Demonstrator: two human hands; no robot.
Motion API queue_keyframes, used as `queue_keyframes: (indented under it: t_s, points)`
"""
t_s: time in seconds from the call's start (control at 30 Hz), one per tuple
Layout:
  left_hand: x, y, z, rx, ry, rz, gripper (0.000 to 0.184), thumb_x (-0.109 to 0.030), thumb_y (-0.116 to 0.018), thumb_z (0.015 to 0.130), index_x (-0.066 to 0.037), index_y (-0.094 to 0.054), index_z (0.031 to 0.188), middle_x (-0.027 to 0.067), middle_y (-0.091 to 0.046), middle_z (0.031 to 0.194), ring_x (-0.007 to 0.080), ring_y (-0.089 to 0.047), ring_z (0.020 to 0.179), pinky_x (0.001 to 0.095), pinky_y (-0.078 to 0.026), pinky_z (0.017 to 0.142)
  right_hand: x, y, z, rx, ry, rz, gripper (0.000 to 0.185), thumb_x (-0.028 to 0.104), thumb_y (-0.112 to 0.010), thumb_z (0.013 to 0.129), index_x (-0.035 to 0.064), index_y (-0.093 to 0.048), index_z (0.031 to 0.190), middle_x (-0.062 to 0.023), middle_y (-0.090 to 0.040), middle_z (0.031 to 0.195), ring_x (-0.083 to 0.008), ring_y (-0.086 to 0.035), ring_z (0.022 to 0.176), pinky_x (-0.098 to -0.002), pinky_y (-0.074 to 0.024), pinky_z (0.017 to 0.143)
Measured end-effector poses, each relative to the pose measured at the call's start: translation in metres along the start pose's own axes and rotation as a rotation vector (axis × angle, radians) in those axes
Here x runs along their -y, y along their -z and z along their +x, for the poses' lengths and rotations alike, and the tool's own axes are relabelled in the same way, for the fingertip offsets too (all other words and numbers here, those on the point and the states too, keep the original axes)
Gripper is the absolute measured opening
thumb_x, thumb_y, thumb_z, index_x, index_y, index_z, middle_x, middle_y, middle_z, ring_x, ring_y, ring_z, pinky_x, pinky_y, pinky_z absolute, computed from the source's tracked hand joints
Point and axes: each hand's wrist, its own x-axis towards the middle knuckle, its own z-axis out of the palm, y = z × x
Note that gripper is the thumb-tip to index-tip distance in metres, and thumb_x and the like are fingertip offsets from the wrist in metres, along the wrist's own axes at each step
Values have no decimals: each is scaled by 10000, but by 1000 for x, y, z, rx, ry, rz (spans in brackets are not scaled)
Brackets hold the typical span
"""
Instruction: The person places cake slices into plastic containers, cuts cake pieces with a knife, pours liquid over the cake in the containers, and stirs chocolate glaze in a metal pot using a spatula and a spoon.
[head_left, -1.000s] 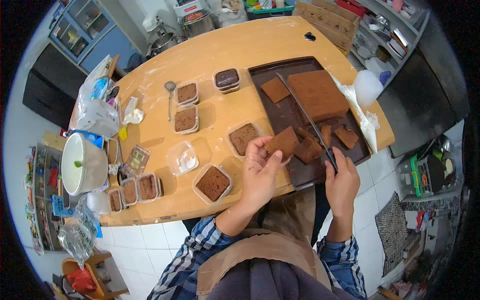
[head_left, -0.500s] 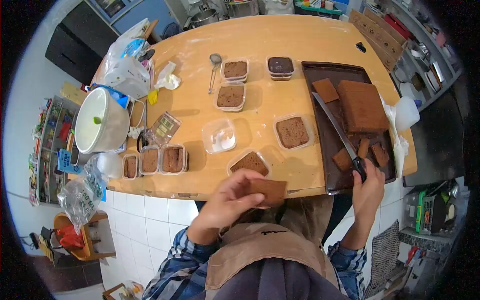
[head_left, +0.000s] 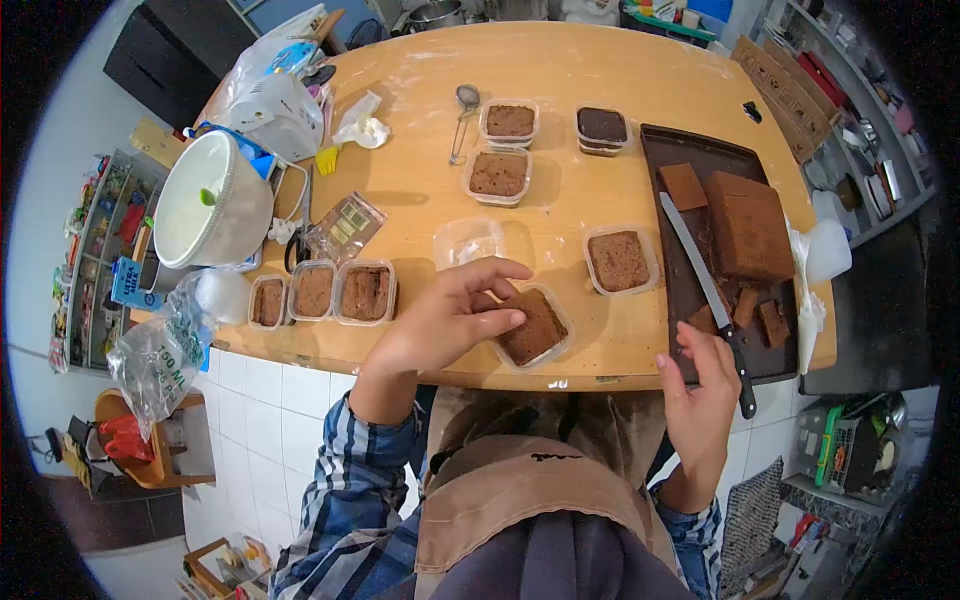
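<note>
- Head camera view, and from where I stand the left hand (head_left: 440, 322) is over a square brown cake slice (head_left: 532, 328) in a clear plastic tub by the near edge of the pale wooden table (head_left: 590, 110). Thumb and fingers stand apart at the slice's left side; whether any fingertip presses it, I can't tell.
- The right hand (head_left: 703, 395) is bare, thumb and fingers apart, just beside the black handle of a long steel-bladed knife (head_left: 700, 265).
- The blade lies on a dark rectangular tray (head_left: 655, 165), with the handle reaching past its near edge.
- Also on that tray: a thick brown cake block (head_left: 748, 225), a thin square piece (head_left: 683, 187) and small offcuts (head_left: 773, 324).
- More clear tubs of cake are spread across the table; one has a glossy dark top (head_left: 602, 125).
- A blue carton (head_left: 135, 284) reads "ULTRA MILK", and a clear plastic bag (head_left: 160, 350) says "150 ML".
- The brown apron (head_left: 530, 490) carries small dark lettering I can't read.
</note>
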Motion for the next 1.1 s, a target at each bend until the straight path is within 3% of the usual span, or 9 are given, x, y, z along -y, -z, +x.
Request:
queue_keyframes:
  t_s: [0.37,0.67,0.87,1.1]
  points:
    - [12,-4,1,36,10,129,351,30,-632,821,-22,-541,1156,21,-522,908,87,-547,827,223,-471,715,-5,-5,-6,20,-41,-13,319,94,-659,774,-36,-578,1053,-191,-589,989,-346,-544,927,-412,-438,819]
    - [16,-6,-2,-1,-108,293,337,-17,-649,818,-3,-566,1144,128,-617,1026,177,-593,947,295,-496,788,-4,-5,-8,14,-62,-25,318,97,-661,776,-30,-583,1056,-186,-588,969,-343,-545,926,-412,-441,809]
    - [-2,-10,-13,-122,-270,686,241,-75,-655,816,20,-624,1035,171,-657,967,258,-645,854,312,-510,748,-5,-6,-8,7,-52,0,315,82,-667,768,-28,-582,1050,-178,-586,961,-339,-545,914,-405,-443,795]
    - [4,-3,-17,-124,-257,559,257,-84,-603,864,21,-595,1098,179,-656,1003,255,-644,892,320,-507,763,7,-15,2,43,51,-29,318,97,-674,766,-24,-579,1045,-176,-581,939,-342,-542,879,-410,-442,766]
